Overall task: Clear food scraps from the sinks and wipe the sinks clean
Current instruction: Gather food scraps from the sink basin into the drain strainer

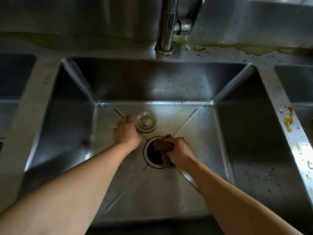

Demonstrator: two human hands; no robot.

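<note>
1. The right hand [179, 152] is closed around a bunched brown rag [162, 145] and presses it onto the rim of the open drain [154, 154], which lies just to its left.
2. The left hand [127, 131] rests on the sink [191, 133] floor, fingers curled about the edge of the drain plug [146, 122]; the plug sits beside and beyond the drain, not in it.
3. Judged from this, the wiping step is in hand, at the drain rim, with the plug held aside.
4. No scraps show on the floor near either hand; specks dot the far wall and the right wall.
5. The next move likely calls for carrying the rag outward to those walls.
6. Beyond the hands stands the tap [166, 26]; yellow smears [288, 122] mark the bench right of the right hand.
</note>
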